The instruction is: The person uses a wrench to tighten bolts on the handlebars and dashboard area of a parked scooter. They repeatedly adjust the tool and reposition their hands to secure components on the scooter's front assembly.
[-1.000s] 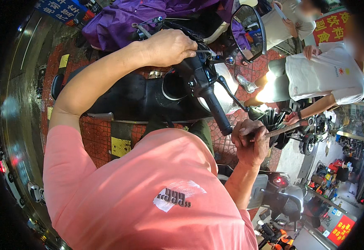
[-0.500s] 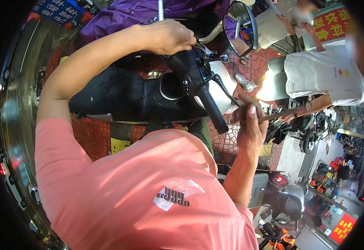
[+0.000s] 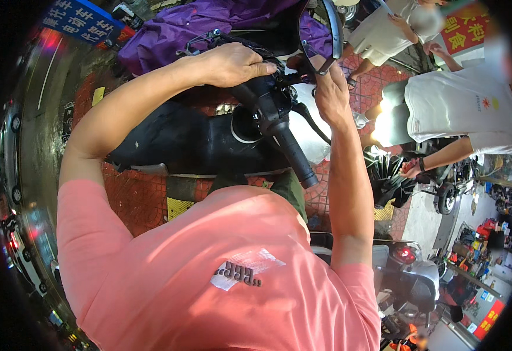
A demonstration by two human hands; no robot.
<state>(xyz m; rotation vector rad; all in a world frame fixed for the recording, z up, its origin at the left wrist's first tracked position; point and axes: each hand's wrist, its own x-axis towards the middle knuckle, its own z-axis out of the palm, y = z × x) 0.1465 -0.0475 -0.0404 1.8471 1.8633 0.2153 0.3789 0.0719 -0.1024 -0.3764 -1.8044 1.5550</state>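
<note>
A dark scooter seat (image 3: pixel 168 137) runs off to the left of the scooter's black handlebar (image 3: pixel 270 111), whose rubber grip (image 3: pixel 300 167) points toward me. My left hand (image 3: pixel 235 64) is closed over the dark fittings at the handlebar's far part, thumb lying along them; what its fingers hold is hidden. Just above stands the black-framed rear-view mirror (image 3: pixel 320 35). My right hand (image 3: pixel 332 96) reaches up to the mirror's lower end with curled fingers, partly covered by the mirror. Whatever it grips cannot be made out. A brake lever (image 3: pixel 311 123) juts out beside the grip.
Purple covering (image 3: pixel 168 32) drapes another vehicle beyond the scooter. A person in a white shirt (image 3: pixel 466 105) stands at the right, another person (image 3: pixel 384 29) farther back. A parked scooter with a red tail light (image 3: pixel 405 254) is at the lower right. Cars line the wet road (image 3: pixel 39 152) at left.
My right hand has moved up from beside the grip to the mirror's lower end. The long thin tool it held no longer shows. The mirror appears turned narrower and farther left.
</note>
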